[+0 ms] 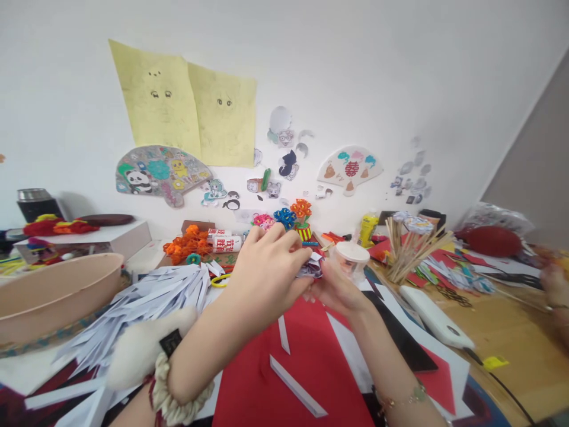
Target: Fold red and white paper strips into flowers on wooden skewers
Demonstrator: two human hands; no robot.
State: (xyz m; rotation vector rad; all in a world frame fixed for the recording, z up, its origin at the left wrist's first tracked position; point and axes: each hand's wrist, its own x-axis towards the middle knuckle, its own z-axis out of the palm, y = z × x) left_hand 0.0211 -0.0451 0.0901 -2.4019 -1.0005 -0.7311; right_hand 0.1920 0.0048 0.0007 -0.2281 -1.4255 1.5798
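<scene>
My left hand [273,261] curls its fingers over a small folded paper piece [313,265], white with some darker purple-grey parts. Below and to the right, my right hand [340,290] closes on the same piece from the other side. Fingers hide much of it, so its full shape cannot be made out. Both hands are raised over a red paper sheet [293,370]. Two white folded paper strips [297,386] lie on that sheet, under my forearms. A clear tub with a white lid [352,252] stands just behind my right hand.
Left are a heap of white paper strips [151,311] and a pinkish basin [57,293]. Orange fuzzy flowers [189,243] sit behind. Right are wooden sticks [406,258] and a white power bank [438,317] with a cable. Another person's hand [555,284] shows at the right edge.
</scene>
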